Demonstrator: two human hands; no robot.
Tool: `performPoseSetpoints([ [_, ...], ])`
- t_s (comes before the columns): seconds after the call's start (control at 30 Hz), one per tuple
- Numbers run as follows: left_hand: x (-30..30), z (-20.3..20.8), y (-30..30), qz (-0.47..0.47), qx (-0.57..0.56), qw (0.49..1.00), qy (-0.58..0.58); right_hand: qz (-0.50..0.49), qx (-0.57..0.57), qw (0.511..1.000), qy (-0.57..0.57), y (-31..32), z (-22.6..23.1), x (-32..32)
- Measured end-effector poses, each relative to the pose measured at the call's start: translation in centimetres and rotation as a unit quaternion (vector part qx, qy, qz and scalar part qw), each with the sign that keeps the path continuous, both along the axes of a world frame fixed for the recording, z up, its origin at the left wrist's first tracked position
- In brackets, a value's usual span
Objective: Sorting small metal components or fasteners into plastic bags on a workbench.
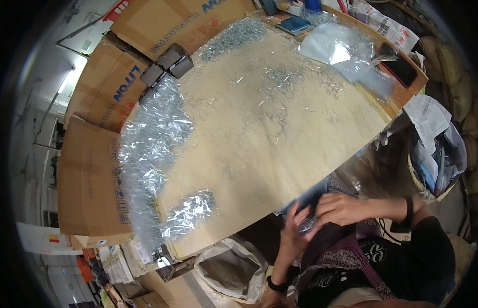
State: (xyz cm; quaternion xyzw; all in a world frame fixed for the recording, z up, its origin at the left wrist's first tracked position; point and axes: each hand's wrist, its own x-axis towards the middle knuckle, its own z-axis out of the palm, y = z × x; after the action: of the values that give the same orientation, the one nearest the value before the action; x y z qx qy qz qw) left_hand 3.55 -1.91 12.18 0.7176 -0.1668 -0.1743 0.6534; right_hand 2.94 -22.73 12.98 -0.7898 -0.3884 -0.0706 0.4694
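At the table's near edge, my left hand [294, 237] is raised, its fingers partly spread and its thumb bent toward the other hand. My right hand [341, 209] is closed, with its fingertips pressed together just beside the left fingers. A small glossy, see-through piece [306, 224] shows between the hands; its kind is too unclear to tell. Behind the fingers is a dark grey tray-like thing [308, 197] at the table edge, partly hidden. Thin, shiny metal wire pieces [159, 133] lie heaped along the table's left side, with a smaller pile [190, 213] near the front.
Scattered wire bits lie over the pale tabletop [239, 169]. Cardboard boxes [87, 174] wall its left and far sides. Clear plastic bags [336, 49] and a phone [400, 66] lie far right. An open sack [231, 269] stands below the front edge, a filled bin [439, 159] at right.
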Motion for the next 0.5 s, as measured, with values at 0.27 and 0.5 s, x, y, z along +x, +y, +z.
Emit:
performPoseSetpoints([
  [0.27, 11.1, 2.4, 3.2, 0.149, 0.071, 0.980, -0.114, -0.245, -0.214, 0.944, -0.056, -5.3, 3.3, 19.4],
  [0.5, 11.1, 2.2, 2.3, 0.216, 0.103, 0.959, -0.155, -0.287, -0.349, 0.892, -0.019, -8.2, 0.1, 23.8],
])
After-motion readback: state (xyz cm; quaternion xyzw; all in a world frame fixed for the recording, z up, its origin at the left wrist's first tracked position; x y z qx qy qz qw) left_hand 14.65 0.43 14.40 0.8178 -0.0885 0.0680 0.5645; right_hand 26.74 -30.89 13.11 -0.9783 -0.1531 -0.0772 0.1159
